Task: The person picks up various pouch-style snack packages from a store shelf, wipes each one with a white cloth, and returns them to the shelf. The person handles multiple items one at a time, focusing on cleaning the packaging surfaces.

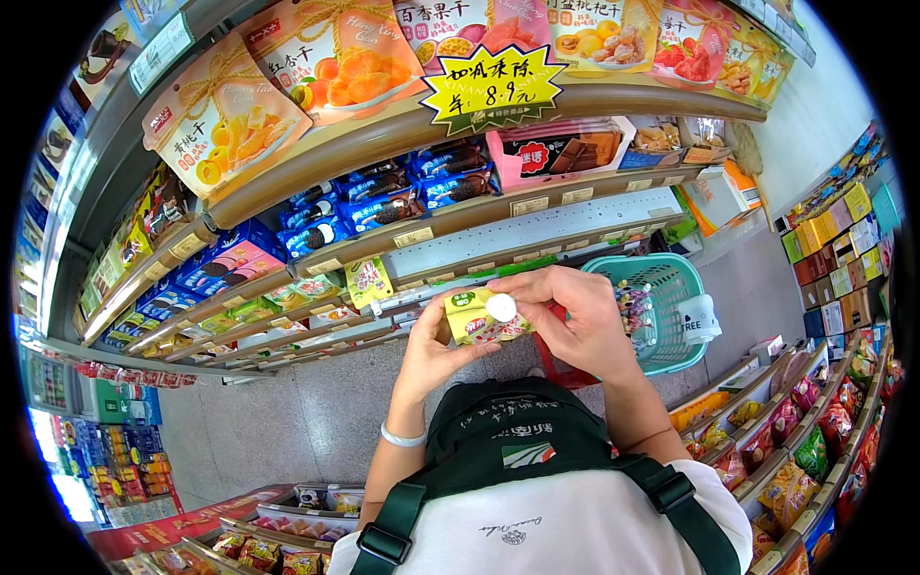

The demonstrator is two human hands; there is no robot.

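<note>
Between both hands, in front of the dark green apron, is a yellow-green printed package with a round white cap or sticker on its top right. My left hand grips it from the left, thumb along the lower edge. My right hand is at its right end, with the fingers bent over the top edge beside the white disc; the fingertips are partly hidden. A similar yellow-green pouch stands on the shelf just beyond my left hand.
Shelves ahead hold dried-fruit bags, blue biscuit packs and a pink chocolate box. A teal basket with items inside stands on the floor to the right, beside something red. Snack shelves rise at the lower right.
</note>
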